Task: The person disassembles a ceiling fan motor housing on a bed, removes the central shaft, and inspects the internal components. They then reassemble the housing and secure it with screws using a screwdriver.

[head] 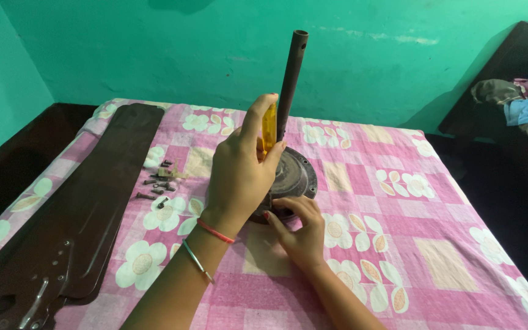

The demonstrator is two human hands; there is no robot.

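A round dark ceiling-fan motor [297,177] lies on a pink flowered sheet [398,232], with its brown down rod [291,79] standing upright. My left hand [239,180] is closed around the yellow handle of a screwdriver [269,128], held upright over the motor just left of the rod. The screwdriver's tip is hidden behind my hand. My right hand [300,232] rests at the motor's near edge, fingertips touching its rim.
Brown fan blades [87,214] lie stacked along the left side of the sheet. Several loose screws and bolts [157,186] sit between the blades and the motor. A pile of clothes [520,98] lies on dark furniture at the right. A green wall is behind.
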